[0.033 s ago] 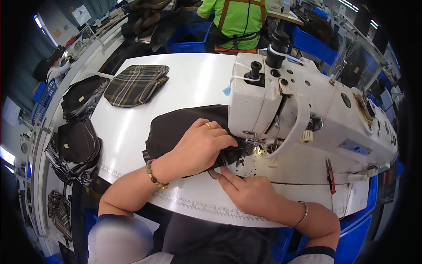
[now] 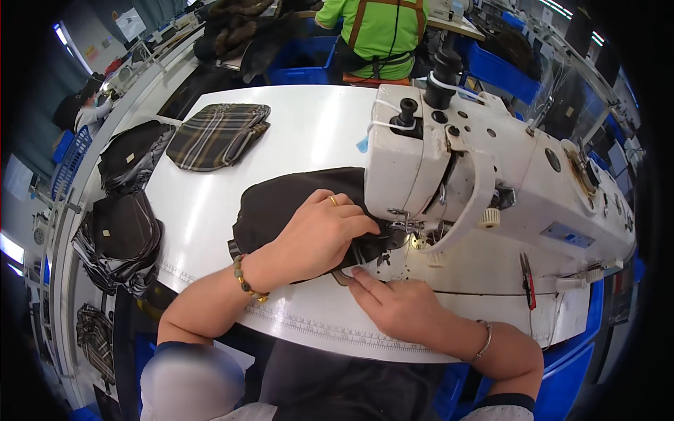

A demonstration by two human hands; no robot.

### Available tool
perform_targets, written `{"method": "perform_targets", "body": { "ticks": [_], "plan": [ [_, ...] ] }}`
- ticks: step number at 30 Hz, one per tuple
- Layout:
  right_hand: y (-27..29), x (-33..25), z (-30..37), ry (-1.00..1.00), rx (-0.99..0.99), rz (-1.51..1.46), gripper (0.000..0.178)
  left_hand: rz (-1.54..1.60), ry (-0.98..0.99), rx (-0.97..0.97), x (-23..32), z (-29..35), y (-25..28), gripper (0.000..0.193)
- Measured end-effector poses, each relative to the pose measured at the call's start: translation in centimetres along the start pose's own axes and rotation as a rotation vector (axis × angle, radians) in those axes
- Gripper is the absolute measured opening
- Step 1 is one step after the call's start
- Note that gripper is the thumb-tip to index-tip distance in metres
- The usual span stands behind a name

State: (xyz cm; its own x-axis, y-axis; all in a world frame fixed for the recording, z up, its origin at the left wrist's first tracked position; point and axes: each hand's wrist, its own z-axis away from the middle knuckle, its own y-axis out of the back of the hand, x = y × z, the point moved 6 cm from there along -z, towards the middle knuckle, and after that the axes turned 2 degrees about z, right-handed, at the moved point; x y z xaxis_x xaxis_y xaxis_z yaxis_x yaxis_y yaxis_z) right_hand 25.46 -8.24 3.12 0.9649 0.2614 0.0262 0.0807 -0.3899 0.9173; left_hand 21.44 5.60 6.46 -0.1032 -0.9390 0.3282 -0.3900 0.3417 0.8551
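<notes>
A dark brown fabric piece [image 2: 291, 193] lies on the white table with its right end by the needle area of a white sewing machine [image 2: 421, 168]. Over its right part rests my left hand [image 2: 319, 235], fingers curled down onto the cloth just left of the presser foot [image 2: 404, 226]. Closer to me, my right hand [image 2: 400, 309] has its fingertips closed at the fabric's near edge, where a paler strip [image 2: 342, 277] shows. My left fingertips are partly hidden in the dark folds.
Folded plaid fabric [image 2: 217, 137] lies at the table's far left. Dark fabric stacks [image 2: 126, 235] sit beyond its left edge. Red-handled thread snips [image 2: 527, 282] lie at the right. Ahead, a person in a green top [image 2: 385, 35] sits beside a blue bin [image 2: 302, 63].
</notes>
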Motion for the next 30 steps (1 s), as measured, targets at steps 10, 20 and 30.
{"method": "perform_targets", "body": {
  "ticks": [10, 20, 30],
  "plan": [
    [-0.2, -0.9, -0.1, 0.06, -0.037, -0.129, 0.047, -0.317, -0.146, 0.042, 2.8, -0.1, -0.4, 0.016],
    [-0.1, 0.4, 0.3, -0.05, 0.117, 0.243, 0.031, -0.1, -0.022, 0.004, 1.7, -0.2, -0.5, 0.024],
    [-0.3, 0.0, 0.4, 0.031, 0.115, 0.185, 0.027, -0.118, -0.04, 0.015, 1.5, -0.2, -1.4, 0.019]
  ]
}}
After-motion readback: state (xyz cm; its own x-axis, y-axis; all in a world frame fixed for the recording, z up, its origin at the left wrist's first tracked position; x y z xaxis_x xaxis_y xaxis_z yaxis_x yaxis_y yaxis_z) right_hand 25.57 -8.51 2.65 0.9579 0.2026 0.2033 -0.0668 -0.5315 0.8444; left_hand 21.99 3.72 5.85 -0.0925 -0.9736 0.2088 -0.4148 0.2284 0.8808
